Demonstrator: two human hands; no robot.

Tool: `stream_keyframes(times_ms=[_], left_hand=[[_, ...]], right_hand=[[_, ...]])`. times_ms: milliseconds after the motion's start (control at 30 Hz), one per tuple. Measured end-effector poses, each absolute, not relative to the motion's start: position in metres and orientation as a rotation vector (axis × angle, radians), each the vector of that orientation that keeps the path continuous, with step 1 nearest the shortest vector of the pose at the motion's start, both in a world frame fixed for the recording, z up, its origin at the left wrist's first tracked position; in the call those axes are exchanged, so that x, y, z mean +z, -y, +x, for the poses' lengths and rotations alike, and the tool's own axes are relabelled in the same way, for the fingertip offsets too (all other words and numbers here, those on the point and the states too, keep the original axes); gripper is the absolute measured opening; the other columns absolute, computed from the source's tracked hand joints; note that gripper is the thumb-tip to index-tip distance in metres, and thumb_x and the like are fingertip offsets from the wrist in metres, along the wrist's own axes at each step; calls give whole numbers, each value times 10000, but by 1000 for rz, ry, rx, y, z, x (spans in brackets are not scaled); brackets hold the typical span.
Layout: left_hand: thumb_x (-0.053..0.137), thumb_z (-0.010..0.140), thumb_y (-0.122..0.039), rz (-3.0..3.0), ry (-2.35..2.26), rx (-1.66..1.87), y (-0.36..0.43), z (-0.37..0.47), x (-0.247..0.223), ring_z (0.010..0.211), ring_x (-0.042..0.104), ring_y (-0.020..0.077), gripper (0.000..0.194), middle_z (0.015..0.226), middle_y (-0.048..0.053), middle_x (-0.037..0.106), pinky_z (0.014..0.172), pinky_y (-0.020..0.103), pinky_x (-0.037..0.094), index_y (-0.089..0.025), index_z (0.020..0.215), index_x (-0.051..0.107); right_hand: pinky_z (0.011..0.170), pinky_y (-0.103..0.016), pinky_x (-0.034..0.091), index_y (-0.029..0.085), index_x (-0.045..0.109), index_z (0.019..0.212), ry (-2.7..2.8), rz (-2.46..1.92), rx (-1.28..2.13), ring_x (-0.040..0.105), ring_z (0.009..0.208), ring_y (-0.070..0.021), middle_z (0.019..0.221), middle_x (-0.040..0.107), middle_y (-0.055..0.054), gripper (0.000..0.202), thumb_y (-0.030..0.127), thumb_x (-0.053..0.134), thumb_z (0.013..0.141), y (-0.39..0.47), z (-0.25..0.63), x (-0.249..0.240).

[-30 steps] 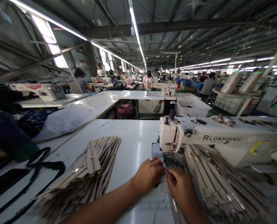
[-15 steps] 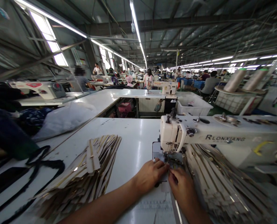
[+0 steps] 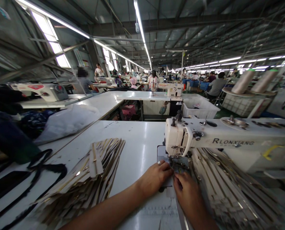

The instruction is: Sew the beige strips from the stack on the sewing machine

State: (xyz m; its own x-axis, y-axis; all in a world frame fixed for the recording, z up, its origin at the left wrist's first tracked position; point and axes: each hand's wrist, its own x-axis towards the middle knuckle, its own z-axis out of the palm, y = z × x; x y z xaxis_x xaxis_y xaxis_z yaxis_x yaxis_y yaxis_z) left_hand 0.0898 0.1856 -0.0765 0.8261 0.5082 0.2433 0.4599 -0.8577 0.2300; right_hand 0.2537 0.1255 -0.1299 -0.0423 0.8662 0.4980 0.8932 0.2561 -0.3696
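My left hand [image 3: 156,177], with a ring on one finger, is closed at the needle area of the white sewing machine [image 3: 178,137]. Close beside it, my right hand [image 3: 187,187] pinches with thumb and forefinger. A zipper strip [image 3: 185,222] with shiny teeth runs from under my right hand toward the table's front edge. Both hands' fingertips meet just in front of the presser foot, where the strip's end is mostly hidden. To the left lies a fanned stack of beige zipper strips [image 3: 94,179]. Another bundle of zipper strips [image 3: 228,188] lies right of the needle, partly beneath the machine arm.
A black strap [image 3: 46,167] and a white plastic bag [image 3: 69,121] lie on the left. Behind stand a second sewing machine [image 3: 172,89] and a white bin [image 3: 200,107]. Thread cones [image 3: 243,82] rise at the right. Several people work farther back.
Both hands stay almost in place at the needle. The zipper strip's shiny tail below my right hand has shifted slightly and shows less. The stacks have not moved.
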Motion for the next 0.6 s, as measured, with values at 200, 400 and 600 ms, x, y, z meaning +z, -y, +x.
stream_keyframes(times_ms=[200, 400, 600], left_hand=[[486, 955, -158, 2848, -742, 413, -187, 90, -71, 973, 531, 211, 201, 1038, 89, 593, 869, 308, 484, -155, 1099, 626], [483, 956, -156, 2847, -801, 429, -196, 92, -78, 970, 527, 226, 203, 1004, 89, 595, 871, 315, 484, -155, 1083, 641], [487, 961, -180, 2809, -805, 484, -203, 94, -84, 980, 532, 229, 195, 1017, 80, 601, 876, 315, 488, -161, 1076, 644]], right_hand=[[645, -317, 490, 191, 669, 887, 1996, -1713, -84, 662, 749, -215, 848, 665, -67, 275, 141, 399, 877, -125, 254, -121], [780, -321, 508, 165, 659, 1100, 2049, -1763, 90, 672, 880, -210, 978, 691, -79, 358, 129, 379, 880, -125, 253, -112], [804, -335, 518, 146, 615, 1227, 2115, -1820, 76, 664, 949, -220, 1085, 683, -95, 415, 124, 372, 893, -125, 251, -109]])
